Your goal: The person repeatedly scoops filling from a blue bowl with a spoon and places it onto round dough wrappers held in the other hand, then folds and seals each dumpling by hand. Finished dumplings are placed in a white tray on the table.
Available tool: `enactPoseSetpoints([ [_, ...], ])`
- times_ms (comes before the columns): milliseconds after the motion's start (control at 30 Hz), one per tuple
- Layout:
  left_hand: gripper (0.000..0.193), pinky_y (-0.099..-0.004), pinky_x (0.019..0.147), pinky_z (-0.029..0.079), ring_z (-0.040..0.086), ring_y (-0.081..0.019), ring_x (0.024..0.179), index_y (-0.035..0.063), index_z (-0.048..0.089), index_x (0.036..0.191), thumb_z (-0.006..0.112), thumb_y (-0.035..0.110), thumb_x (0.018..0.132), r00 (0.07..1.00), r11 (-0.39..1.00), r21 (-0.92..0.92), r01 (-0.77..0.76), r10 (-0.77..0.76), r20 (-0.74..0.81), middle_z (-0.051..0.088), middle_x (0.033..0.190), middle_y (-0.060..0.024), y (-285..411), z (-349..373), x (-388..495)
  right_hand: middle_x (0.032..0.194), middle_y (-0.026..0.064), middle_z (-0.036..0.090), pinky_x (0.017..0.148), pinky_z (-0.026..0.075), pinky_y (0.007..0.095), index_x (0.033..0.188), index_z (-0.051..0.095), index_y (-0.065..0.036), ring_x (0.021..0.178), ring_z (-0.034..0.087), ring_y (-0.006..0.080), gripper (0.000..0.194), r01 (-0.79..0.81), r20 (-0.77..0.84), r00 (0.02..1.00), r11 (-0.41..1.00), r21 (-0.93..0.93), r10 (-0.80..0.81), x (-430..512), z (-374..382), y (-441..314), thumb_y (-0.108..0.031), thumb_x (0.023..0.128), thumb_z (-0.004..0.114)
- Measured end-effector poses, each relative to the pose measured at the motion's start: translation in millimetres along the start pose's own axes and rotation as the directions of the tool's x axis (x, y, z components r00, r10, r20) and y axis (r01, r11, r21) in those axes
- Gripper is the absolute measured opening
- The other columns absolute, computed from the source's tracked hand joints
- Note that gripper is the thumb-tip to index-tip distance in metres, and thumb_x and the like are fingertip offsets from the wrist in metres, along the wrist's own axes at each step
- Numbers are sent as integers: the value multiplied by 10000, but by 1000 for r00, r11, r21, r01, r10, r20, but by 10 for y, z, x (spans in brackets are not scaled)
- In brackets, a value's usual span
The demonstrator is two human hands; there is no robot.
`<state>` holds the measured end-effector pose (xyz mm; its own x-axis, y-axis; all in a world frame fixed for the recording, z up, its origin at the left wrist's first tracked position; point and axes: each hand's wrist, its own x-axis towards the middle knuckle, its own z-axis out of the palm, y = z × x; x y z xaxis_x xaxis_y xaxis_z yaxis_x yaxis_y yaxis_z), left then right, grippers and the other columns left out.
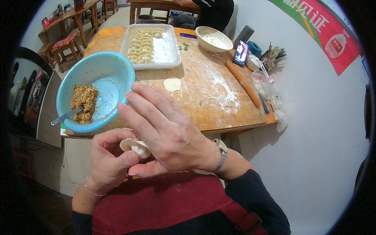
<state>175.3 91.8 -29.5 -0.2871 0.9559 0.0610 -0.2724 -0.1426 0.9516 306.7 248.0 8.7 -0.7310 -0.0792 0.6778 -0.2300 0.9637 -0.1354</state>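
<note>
A partly folded dumpling (135, 146) is held between the thumb and fingers of my left hand (110, 155), just off the table's near edge. Over it lies my right hand (164, 132), fingers stretched toward the bowl and thumb below the dumpling; whether it pinches the dough is hidden. The light-blue bowl (117, 66) at the left holds brown minced filling (83, 100) with a metal utensil (66, 116) stuck in it. Beyond my right fingers, one round dough wrapper (172, 84) lies flat on the floury wooden board (191, 108).
Rows of dumplings (142, 47) stand in a white plastic tray (176, 60) at the back. Rightward are a flour bowl (216, 48), a propped phone (241, 53), a rolling pin (243, 83), a knife handle (264, 104) and plastic bags (264, 82). A person (214, 14) sits beyond the table.
</note>
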Motion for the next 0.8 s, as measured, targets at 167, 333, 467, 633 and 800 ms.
enactPoseSetpoints([
  [167, 408, -292, 863, 544, 664, -149, 970, -39, 662, 1109, 836, 198, 827, 999, 999, -49, -8, 5, -53, 706, 1055, -95, 20, 76, 46, 1426, 331, 436, 1123, 360, 531, 1439, 399, 105, 1361, 417, 477, 1041, -69, 75, 994, 996, -55, 73, 53, -99, -16, -623, 757, 698],
  [333, 360, -298, 882, 544, 665, -152, 982, -41, 659, 1135, 795, 141, 855, 998, 995, -96, 2, -7, -56, 701, 1082, -101, 50, 108, 59, 1504, 319, 357, 1158, 318, 516, 1433, 393, 121, 1415, 342, 469, 1068, -116, 24, 993, 988, -101, 119, 100, -86, -49, -541, 678, 759],
  [467, 327, -304, 885, 551, 662, -155, 993, -53, 642, 1170, 742, 75, 885, 999, 992, -127, 2, -9, -52, 696, 1097, -103, 1, 88, 92, 1585, 266, 262, 1189, 291, 496, 1505, 328, 76, 1469, 262, 443, 1137, -104, 122, 982, 956, -276, 142, 105, -133, -40, -602, 708, 773],
  [633, 289, -287, 867, 561, 660, -131, 991, -61, 629, 1171, 708, 40, 911, 1000, 967, -256, -10, 10, -1, 693, 1094, -104, -42, 98, 125, 1464, 273, 444, 1123, 388, 500, 1284, 556, 107, 1387, 415, 436, 880, -85, 55, 993, 963, -257, 102, 64, -83, -13, -506, 712, 824],
  [800, 282, -284, 871, 566, 666, -133, 981, -53, 626, 1173, 704, 42, 919, 1000, 972, -233, 18, -18, 0, 692, 1096, -103, -48, 55, 150, 1442, 270, 462, 1119, 389, 487, 1314, 531, 101, 1378, 432, 406, 921, -206, 146, 958, 948, -243, 245, 128, -118, -36, -472, 672, 861],
])
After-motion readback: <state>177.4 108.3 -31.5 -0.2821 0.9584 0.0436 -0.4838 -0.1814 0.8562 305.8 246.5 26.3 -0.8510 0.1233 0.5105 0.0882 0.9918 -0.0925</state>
